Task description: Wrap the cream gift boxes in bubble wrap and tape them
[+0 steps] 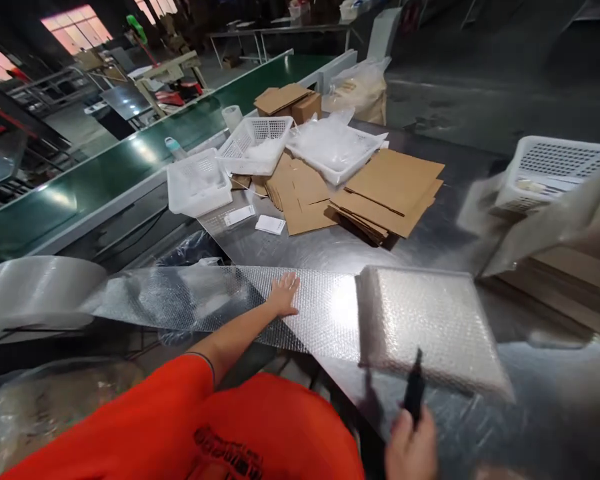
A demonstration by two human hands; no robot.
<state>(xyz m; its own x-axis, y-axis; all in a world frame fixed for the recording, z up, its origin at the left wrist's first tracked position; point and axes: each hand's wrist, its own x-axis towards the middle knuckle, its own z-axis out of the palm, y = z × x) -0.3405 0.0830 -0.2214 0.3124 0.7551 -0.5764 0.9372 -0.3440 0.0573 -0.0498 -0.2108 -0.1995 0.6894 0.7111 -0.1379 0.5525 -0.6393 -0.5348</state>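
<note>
My left hand (283, 296) lies flat with fingers spread on a strip of bubble wrap (325, 313). The strip runs from a large roll (40, 293) at the left, across the table edge, to a flat rectangular bundle (430, 323) wrapped in bubble wrap. What the bundle holds is hidden under the layers. Close to the bundle's front edge, my right hand (411, 443) is closed round a slim black utility knife (415, 387), slightly blurred, its tip pointing away from me and overlapping the bundle in view.
Flat cardboard pieces (390, 190) are stacked on the metal table (290, 257). White baskets (200, 183) and small white cards (270, 225) sit farther back. A green conveyor (145, 143) runs behind them. At the right stand another white basket (560, 163) and more cardboard (570, 287).
</note>
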